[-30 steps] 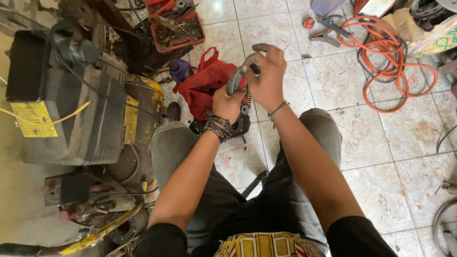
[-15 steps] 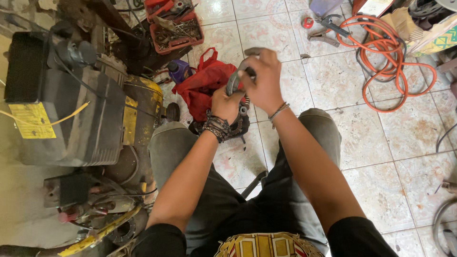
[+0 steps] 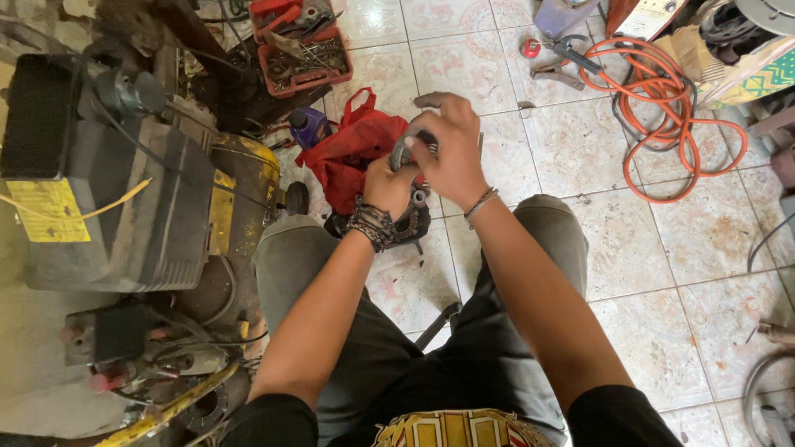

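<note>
Sitting far left, a grimy black-and-yellow machine (image 3: 141, 199) is cut off by the frame. Right of it, the left hand (image 3: 389, 186) grips a curved grey metal part (image 3: 403, 145) above a red bag (image 3: 352, 153); the right hand (image 3: 447, 153) closes over its top, hiding its shape. Far right, an orange hose (image 3: 675, 108) coils on the tiled floor (image 3: 646, 248).

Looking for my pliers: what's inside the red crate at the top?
The red crate holds a jumble of dark metal tools and small parts. Single pieces are too small to tell apart, and whatever lies at the bottom is covered.
</note>
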